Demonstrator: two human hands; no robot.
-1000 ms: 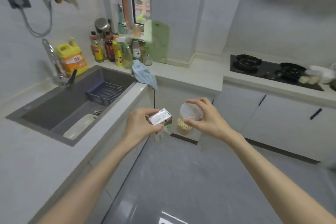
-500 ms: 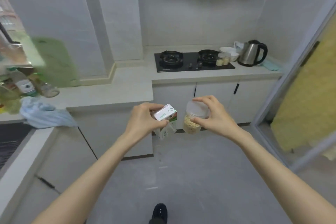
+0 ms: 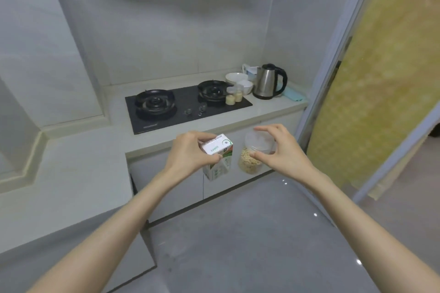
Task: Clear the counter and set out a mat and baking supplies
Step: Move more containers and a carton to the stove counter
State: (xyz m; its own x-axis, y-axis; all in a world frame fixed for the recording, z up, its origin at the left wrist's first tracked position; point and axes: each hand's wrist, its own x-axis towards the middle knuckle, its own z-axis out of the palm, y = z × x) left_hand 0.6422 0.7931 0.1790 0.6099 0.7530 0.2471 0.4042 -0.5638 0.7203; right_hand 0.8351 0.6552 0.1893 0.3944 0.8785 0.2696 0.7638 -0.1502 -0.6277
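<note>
- My view swings right. The sink, the bottles and the green board that were ahead a second ago are gone from sight. I now face the black glass two-burner gas hob (image 3: 188, 107) set in the pale stone counter (image 3: 78, 173).
- My grip is the same through the turn. My left hand (image 3: 190, 153) holds the small white-and-green cardboard carton (image 3: 217, 150) from above, with fingers curled over its top and thumb clamped on its near side.
- My right hand (image 3: 283, 150) pinches the clear plastic jar of pale flakes (image 3: 250, 162) at its translucent lid (image 3: 258, 141), with the thumb at the near rim and fingers arched over the far one.
- Both supplies hang in the air side by side, in front of the cabinet fronts below the hob. Neither is on a surface yet.
- Past the hob stand a steel electric kettle with a black handle (image 3: 269, 81) and white bowls (image 3: 237, 77). Two small lidded jars (image 3: 234, 96) sit on the hob's right edge.
- I judge this to be the carrying step. The stretch of counter left of the hob looks the likely place to set them down. No mat is in view.
</note>
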